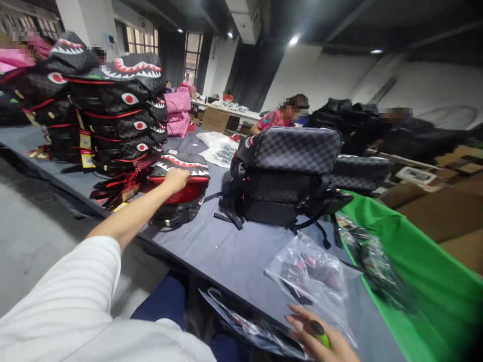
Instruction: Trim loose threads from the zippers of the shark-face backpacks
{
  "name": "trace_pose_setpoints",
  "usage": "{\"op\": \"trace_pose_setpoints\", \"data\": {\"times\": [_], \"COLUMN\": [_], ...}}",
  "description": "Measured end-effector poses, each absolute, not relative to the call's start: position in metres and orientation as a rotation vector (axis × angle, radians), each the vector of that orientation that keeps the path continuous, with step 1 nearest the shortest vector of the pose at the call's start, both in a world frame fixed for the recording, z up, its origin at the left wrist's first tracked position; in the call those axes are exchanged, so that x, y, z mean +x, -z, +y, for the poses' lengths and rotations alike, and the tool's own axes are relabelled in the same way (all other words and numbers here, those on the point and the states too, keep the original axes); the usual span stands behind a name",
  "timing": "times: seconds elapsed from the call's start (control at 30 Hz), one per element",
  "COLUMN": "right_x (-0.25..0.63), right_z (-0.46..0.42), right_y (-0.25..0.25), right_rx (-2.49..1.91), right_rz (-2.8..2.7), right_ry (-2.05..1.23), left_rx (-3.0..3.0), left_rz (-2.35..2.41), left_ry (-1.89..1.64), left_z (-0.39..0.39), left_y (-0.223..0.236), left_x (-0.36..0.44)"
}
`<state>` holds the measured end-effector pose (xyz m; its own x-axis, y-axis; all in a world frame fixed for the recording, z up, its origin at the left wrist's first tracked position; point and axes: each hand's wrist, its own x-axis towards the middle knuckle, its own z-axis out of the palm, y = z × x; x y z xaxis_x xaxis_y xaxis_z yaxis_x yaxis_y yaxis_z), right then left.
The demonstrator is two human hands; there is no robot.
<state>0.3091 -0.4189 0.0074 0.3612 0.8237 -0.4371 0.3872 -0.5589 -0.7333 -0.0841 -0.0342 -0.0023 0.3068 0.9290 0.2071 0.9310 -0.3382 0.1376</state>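
My left hand is closed on the upper edge of a black checked backpack with a printed shark mouth. The bag lies on the table with its red lining showing. Low in the view, my right hand holds a small stick-like thing with a green body and black end; its kind I cannot make out. The fingers of that hand reach toward a clear plastic bag with dark and pink items in it. Dark red tags and straps lie left of the backpack.
Stacked shark backpacks stand at the left. More checked backpacks are piled mid-table. A green cloth covers the right side, with a plastic-wrapped bundle on it. Cardboard boxes stand beyond. A person is across the table.
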Motion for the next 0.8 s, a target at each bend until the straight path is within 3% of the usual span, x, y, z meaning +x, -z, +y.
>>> {"op": "trace_pose_setpoints", "data": {"times": [0.1, 0.33, 0.47, 0.57, 0.67, 0.8], "right_x": [0.295, 0.231, 0.171, 0.146, 0.148, 0.181], "right_z": [-0.42, -0.375, -0.333, -0.324, -0.333, -0.37], "right_y": [0.0, 0.05, 0.089, 0.102, 0.084, 0.014], "right_rx": [-2.082, -1.76, -1.582, -1.503, -1.48, -1.528], "right_rz": [-1.131, -0.787, -0.567, -0.526, -0.519, -0.734], "right_ry": [-1.09, -1.323, -1.491, -1.427, -1.26, -0.916], "left_rx": [-2.635, -2.6, -2.553, -2.525, -2.482, -2.476], "left_rz": [-1.6, -1.498, -1.485, -1.287, -1.055, -0.89], "left_ry": [0.6, 1.079, 1.263, 1.516, 1.858, 2.253], "left_z": [-0.059, -0.165, -0.177, -0.194, -0.228, -0.283], "left_y": [-0.011, 0.021, -0.008, -0.034, -0.05, -0.061], "left_x": [-0.075, -0.064, -0.055, -0.054, -0.06, -0.054]}}
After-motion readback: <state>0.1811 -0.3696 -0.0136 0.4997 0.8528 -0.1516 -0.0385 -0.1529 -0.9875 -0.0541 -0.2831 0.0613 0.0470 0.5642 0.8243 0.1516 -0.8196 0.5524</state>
